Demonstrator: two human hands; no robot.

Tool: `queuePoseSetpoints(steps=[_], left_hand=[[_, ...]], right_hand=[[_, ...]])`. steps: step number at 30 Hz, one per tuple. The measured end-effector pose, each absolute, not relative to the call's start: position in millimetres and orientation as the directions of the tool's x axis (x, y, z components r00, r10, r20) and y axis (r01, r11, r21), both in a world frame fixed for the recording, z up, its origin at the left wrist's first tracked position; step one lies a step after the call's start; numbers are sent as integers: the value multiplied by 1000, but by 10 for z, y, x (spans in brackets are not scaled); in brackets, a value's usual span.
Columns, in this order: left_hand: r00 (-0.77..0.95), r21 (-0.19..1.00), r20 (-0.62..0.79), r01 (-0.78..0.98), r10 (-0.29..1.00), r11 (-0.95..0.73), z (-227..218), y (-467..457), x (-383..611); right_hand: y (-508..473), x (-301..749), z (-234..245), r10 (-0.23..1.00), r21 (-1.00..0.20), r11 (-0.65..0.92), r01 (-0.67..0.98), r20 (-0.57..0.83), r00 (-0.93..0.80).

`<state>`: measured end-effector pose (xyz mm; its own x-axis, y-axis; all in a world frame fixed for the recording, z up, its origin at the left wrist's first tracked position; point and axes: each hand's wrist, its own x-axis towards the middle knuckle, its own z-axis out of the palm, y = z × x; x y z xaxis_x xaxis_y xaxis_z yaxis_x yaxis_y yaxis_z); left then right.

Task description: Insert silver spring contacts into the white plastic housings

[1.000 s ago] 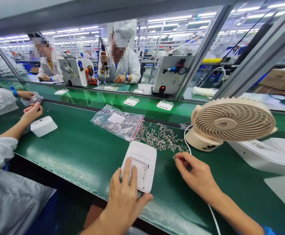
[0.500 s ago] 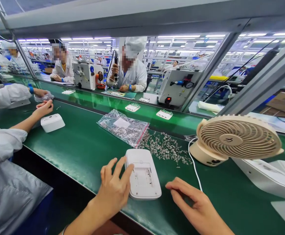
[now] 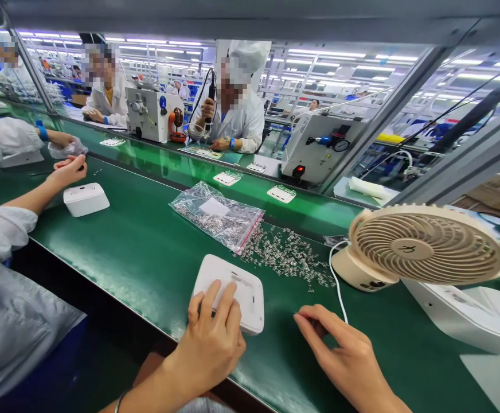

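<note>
A white plastic housing [image 3: 250, 301] with a recessed compartment lies at an angle on the green work surface in front of me. My left hand [image 3: 215, 330] is closed over its near left part, bent fingers pressing on the top face and covering some of the recess. To the right, apart from the housing, my right hand [image 3: 340, 350] pinches thumb and index finger together; what is between them is too small to make out. Just beyond, small metal pieces [image 3: 286, 255] are spread in a loose pile beside a clear zip bag [image 3: 209, 215] holding more of them.
A beige fan [image 3: 413, 249] with a white cable [image 3: 338, 287] stands at right, near white casings [image 3: 460, 315]. At left, another person's hand [image 3: 67, 172] is near a second white housing [image 3: 86, 201]. Circuit boards [image 3: 281, 194] lie on the strip behind. A co-worker [image 3: 233, 109] sits opposite.
My left hand has turned the housing and shifted it left, with its fingers now further over the top. My right hand stays in a pinch at nearly the same place. The view has tilted slightly.
</note>
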<state>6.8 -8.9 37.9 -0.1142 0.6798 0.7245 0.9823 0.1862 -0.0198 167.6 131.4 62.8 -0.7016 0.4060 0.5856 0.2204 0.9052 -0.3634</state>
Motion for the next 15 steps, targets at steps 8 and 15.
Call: queuePoseSetpoints(steps=[8, 15], left_hand=[[-173, -29, 722, 960, 670, 280, 377, -98, 151], [-196, -109, 632, 935, 750, 337, 465, -64, 308]], right_hand=[[1267, 1253, 851, 374, -510, 857, 70, 525, -765], [1379, 997, 850, 412, -610, 788, 80, 428, -804]])
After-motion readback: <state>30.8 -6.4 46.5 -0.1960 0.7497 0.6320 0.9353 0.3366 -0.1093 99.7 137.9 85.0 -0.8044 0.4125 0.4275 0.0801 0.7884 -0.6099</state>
